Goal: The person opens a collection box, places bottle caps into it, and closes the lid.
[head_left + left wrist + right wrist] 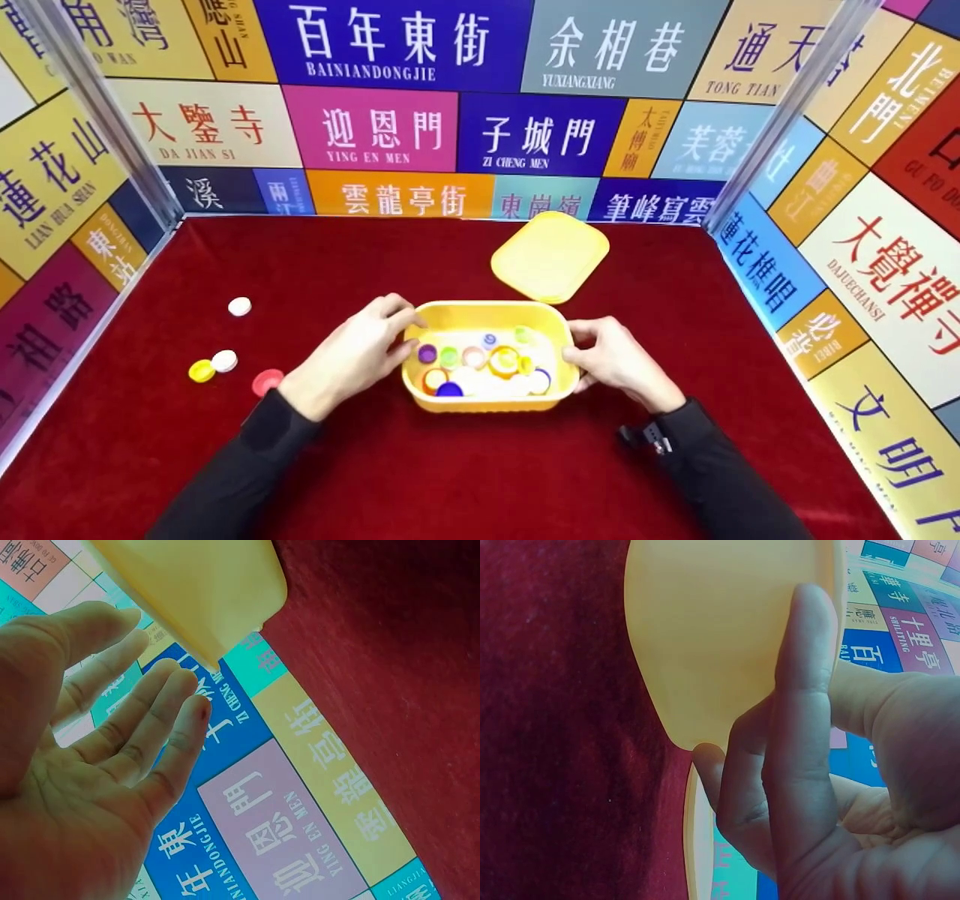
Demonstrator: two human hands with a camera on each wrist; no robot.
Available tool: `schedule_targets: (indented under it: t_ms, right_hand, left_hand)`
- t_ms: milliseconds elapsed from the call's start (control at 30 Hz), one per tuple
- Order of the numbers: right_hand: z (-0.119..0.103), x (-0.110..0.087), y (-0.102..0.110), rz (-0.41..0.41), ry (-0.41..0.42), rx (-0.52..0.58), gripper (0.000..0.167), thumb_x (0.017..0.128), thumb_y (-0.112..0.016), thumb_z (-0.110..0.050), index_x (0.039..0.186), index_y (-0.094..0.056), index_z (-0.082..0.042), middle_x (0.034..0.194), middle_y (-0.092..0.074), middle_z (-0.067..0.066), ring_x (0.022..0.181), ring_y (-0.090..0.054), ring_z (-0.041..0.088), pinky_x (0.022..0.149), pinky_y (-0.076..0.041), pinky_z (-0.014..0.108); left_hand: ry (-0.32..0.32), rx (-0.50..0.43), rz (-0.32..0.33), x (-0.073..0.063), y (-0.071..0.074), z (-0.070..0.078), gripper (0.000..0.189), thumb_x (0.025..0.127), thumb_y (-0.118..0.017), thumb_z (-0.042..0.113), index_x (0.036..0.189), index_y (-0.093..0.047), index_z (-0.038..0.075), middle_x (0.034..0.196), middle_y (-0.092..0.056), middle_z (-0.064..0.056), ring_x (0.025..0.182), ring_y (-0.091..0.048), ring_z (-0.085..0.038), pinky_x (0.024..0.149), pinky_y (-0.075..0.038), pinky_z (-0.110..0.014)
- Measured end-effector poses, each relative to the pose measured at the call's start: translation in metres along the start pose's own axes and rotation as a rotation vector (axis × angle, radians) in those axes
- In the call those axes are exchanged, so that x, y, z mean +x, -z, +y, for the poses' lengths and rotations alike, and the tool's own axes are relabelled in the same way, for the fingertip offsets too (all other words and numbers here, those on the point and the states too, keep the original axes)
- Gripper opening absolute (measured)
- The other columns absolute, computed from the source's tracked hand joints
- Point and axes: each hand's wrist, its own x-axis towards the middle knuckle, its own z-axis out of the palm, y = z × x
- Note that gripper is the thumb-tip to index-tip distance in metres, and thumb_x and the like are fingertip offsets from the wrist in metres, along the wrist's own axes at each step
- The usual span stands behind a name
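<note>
A yellow plastic box (487, 405) stands on the dark red cloth, with several bottle caps inside, among them a purple cap (427, 354) and a blue cap (449, 389). My right hand (611, 358) grips its right end, thumb at the rim and fingers against the outer wall, as the right wrist view of the box (705, 637) shows. At the left end is my left hand (360, 349), fingers loosely bent near the rim. In the left wrist view those fingers (169, 735) are spread beside the box (210, 592), holding nothing.
A yellow lid (551, 257) lies behind the box. To the left, two white caps (240, 306), a yellow cap (201, 370) and a red cap (268, 382) lie on the cloth. Printed panels (382, 127) wall in the back and sides.
</note>
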Motion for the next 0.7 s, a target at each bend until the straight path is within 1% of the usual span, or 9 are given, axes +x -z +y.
schedule_targets:
  t_ms: [67,267,467,600,700]
  right_hand:
    - [0.000,0.000,0.000,-0.003,0.002,0.003,0.045,0.105,-0.073,-0.004,0.149,-0.077,-0.004,0.127,-0.079,0.028,0.071,-0.083,0.022,0.063,-0.072,0.038]
    - [-0.001,0.001,-0.001,-0.007,0.002,0.008,0.045,0.105,-0.074,-0.004,0.149,-0.077,-0.003,0.126,-0.080,0.027,0.070,-0.083,0.021,0.063,-0.072,0.036]
    - [-0.002,0.000,0.000,-0.007,0.006,0.016,0.045,0.105,-0.073,-0.003,0.150,-0.076,-0.003,0.126,-0.080,0.028,0.070,-0.083,0.021,0.062,-0.072,0.036]
    - [-0.001,0.000,0.000,-0.008,0.006,0.013,0.046,0.105,-0.073,-0.003,0.150,-0.077,-0.004,0.127,-0.081,0.027,0.070,-0.083,0.021,0.063,-0.072,0.037]
    - [-0.001,0.000,0.000,-0.003,0.005,0.008,0.047,0.104,-0.072,-0.004,0.151,-0.077,-0.005,0.128,-0.081,0.027,0.070,-0.083,0.021,0.063,-0.072,0.037]
  left_hand:
    - [0.013,0.011,0.005,-0.001,0.001,-0.003,0.026,0.102,-0.091,0.013,0.126,-0.081,0.008,0.123,-0.073,-0.013,0.110,-0.071,-0.028,0.098,-0.070,-0.041]
    - [0.081,0.021,0.029,-0.002,0.006,-0.015,0.026,0.103,-0.089,0.012,0.128,-0.082,0.009,0.123,-0.074,-0.012,0.112,-0.075,-0.030,0.104,-0.070,-0.045]
    - [0.147,0.021,0.070,-0.005,0.015,-0.033,0.025,0.103,-0.088,0.010,0.128,-0.082,0.007,0.123,-0.075,-0.015,0.114,-0.076,-0.035,0.106,-0.069,-0.050]
    - [0.215,0.021,0.092,-0.009,0.021,-0.048,0.024,0.104,-0.086,0.009,0.128,-0.082,0.006,0.123,-0.076,-0.016,0.116,-0.075,-0.039,0.107,-0.068,-0.054]
    - [0.281,0.023,0.089,-0.013,0.027,-0.060,0.024,0.105,-0.084,0.010,0.129,-0.082,0.006,0.126,-0.076,-0.018,0.118,-0.075,-0.042,0.107,-0.067,-0.057]
